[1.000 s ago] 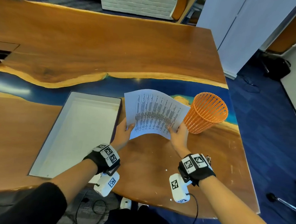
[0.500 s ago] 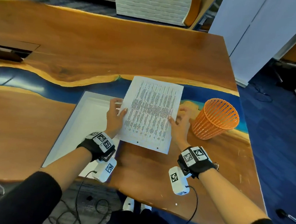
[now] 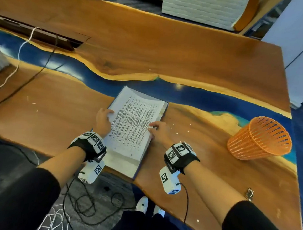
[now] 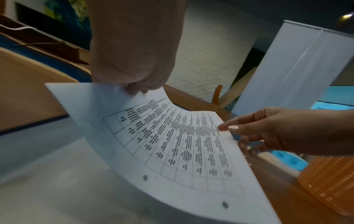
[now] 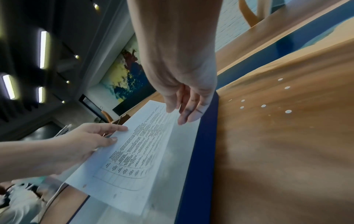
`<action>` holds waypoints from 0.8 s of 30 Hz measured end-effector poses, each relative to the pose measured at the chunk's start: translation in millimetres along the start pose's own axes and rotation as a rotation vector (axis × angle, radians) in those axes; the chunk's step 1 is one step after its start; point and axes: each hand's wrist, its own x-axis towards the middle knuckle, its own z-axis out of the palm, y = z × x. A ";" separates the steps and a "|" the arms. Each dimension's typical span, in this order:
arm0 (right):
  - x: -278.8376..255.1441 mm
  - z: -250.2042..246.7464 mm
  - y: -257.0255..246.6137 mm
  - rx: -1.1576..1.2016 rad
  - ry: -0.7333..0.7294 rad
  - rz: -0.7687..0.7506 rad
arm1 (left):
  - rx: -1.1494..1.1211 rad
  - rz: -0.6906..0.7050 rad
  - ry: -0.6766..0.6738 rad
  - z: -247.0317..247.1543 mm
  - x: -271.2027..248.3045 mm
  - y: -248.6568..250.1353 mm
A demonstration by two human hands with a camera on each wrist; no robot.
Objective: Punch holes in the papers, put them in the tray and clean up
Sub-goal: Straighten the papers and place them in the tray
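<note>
A: Where do the hands stand right now?

B: The left hand (image 3: pixel 102 122) pinches the left edge of the printed white paper sheets (image 3: pixel 134 124), thumb on top and fingers curled beneath. The right hand (image 3: pixel 159 131) holds the right edge, thumb on the print and fingers under it.

A: And what is different from half a second ago?

B: The sheets were then held only partly over the shallow white tray with the dark blue rim (image 3: pixel 140 166), mostly above the wooden tabletop (image 3: pixel 206 160). Now they hang over the tray's inside, sagging in the middle, their punched edge toward the person. The two punched holes (image 4: pixel 225 204) show plainly in the left wrist view.

A: So the punching is done?

B: For these sheets it looks so. I judge the step in hand to be laying them down into the tray; they seem not yet flat on its floor, since both hands grip them and the stack bows.

A: What lies around the tray?

B: Just right of the tray, small white paper dots (image 5: pixel 288 111) are scattered on the tabletop. Farther right of the tray the orange plastic mesh basket (image 3: pixel 260 138) lies tipped. That litter is probably the cleaning part, still to do once the hands let go.
</note>
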 end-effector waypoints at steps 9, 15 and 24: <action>-8.9 24.9 -3.3 -0.188 -0.268 0.036 | 0.018 -0.052 -0.080 1.5 -14.4 -25.8; -16.1 3.5 8.2 -0.168 -0.091 -0.086 | 0.056 0.044 -0.096 20.2 -7.1 -9.1; -49.0 -89.3 71.4 -0.159 0.191 0.150 | 0.042 0.452 -0.262 95.4 -20.4 99.2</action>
